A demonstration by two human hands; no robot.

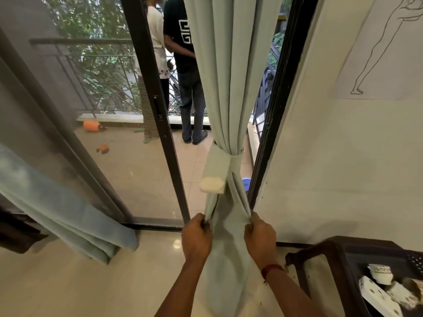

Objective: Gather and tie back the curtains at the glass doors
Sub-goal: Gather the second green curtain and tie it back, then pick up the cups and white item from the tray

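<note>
A pale green curtain (231, 76) hangs in the middle of the open glass doorway, gathered at its waist by a matching tie-back band (235, 162). The band's loose end (211, 184), with a white fastening patch, hangs down on the left. Below the band the curtain spreads out toward me. My left hand (196, 237) grips the curtain's left edge and my right hand (259, 236) grips its right edge, both at about the same height. A second pale green curtain (64, 211) hangs loose at the far left.
The dark sliding door frame (158, 110) stands left of the curtain, and a white wall (343, 156) with a line drawing is on the right. Two people (183, 65) stand on the balcony outside. A dark plastic chair (343, 259) holding cloth items sits at lower right.
</note>
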